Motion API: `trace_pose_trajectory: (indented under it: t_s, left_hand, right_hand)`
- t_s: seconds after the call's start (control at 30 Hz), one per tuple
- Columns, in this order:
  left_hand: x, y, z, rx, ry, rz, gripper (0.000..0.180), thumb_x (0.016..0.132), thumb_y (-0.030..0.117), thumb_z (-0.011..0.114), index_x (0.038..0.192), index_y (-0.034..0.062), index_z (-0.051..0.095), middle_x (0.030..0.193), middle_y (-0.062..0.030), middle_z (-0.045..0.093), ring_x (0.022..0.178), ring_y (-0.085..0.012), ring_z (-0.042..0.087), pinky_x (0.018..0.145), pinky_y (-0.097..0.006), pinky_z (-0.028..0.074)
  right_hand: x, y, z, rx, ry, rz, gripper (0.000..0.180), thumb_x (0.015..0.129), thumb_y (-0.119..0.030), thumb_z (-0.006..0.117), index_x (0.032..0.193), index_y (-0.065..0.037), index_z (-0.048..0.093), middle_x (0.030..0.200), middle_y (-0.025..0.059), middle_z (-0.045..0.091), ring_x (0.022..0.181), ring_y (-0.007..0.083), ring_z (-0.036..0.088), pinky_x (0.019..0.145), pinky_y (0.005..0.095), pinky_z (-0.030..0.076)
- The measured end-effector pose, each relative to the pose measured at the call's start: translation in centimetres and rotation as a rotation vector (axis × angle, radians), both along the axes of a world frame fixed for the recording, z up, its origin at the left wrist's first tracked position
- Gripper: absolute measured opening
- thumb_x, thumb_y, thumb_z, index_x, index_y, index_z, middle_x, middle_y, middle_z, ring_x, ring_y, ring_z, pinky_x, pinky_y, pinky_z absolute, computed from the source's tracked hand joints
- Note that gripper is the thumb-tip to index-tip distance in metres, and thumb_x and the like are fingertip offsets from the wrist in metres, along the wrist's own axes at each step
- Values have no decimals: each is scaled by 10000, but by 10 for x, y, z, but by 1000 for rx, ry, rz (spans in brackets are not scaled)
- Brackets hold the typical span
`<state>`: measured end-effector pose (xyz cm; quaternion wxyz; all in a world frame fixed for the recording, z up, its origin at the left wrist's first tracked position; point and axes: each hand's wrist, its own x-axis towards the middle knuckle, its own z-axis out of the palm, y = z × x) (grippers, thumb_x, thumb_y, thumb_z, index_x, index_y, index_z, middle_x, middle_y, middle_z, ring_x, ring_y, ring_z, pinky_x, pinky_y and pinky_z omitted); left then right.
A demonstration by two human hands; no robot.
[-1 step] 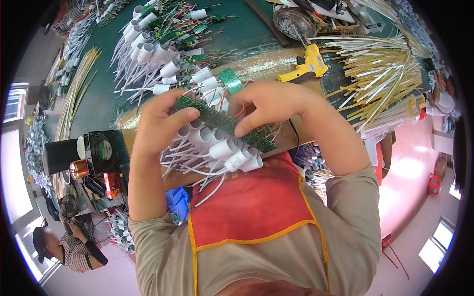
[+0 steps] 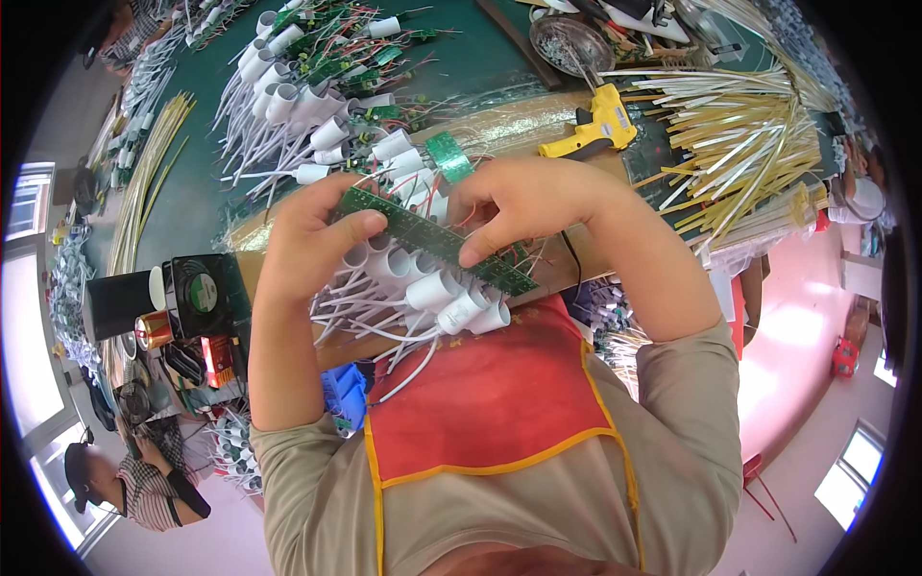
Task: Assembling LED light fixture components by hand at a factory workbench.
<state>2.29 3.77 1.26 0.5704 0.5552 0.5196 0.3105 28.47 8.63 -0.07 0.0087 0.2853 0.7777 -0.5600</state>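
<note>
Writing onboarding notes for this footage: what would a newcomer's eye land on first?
Probably the red apron with yellow trim, low in the middle. Just above it, the left hand grips a long green board that the right hand also touches, with white tubes clustered around. Beyond the right hand, a yellow gun-shaped tool stands out on the table, left of the pale strips.

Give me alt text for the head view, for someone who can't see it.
A bare left hand grips a long green circuit-board strip while the right hand touches it nearer its other end, over white tubes with white cables. Beyond, a cluttered green workbench holds a yellow-and-black gun-shaped tool and thin yellowish strips.
</note>
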Motion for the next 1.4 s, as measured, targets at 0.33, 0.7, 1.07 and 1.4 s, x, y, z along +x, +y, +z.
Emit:
trace_pose_trajectory:
  t_s: [0.33, 0.7, 1.07, 1.4]
  left_hand:
    - [-2, 2, -4, 49, 25, -66, 262, 792, 81, 710, 1030, -1, 637, 817, -5, 647, 711, -80, 579, 632, -236, 455]
    - [-3, 4, -8, 32, 81, 1, 294, 792, 75, 702, 1066, -4, 630, 859, -9, 652, 743, -81, 575, 664, -236, 455]
    - [-12, 1, -12, 52, -65, 9, 286, 794, 77, 715, 1049, -2, 613, 861, -27, 640, 737, -101, 590, 672, -242, 467]
    - [-28, -12, -15, 344, -61, 171, 306, 784, 121, 750, 1031, 7, 609, 858, -23, 617, 732, -98, 580, 663, -228, 462]
  right_hand:
    - [5, 3, 28, 175, -90, 96, 336, 852, -352, 650, 806, -19, 636, 675, 126, 584, 662, 241, 581, 594, 374, 429]
    - [22, -8, 63, 305, 339, -398, 254, 873, -273, 630, 898, -22, 653, 781, 116, 619, 726, 248, 588, 655, 337, 456]
    - [-6, -20, 19, 237, 136, -344, 376, 813, -256, 709, 1088, -20, 610, 791, 66, 639, 732, 128, 597, 659, 271, 473]
    - [-2, -25, 7, 383, 39, -241, 508, 720, -469, 737, 976, -41, 643, 858, 146, 631, 782, 285, 611, 700, 380, 481]
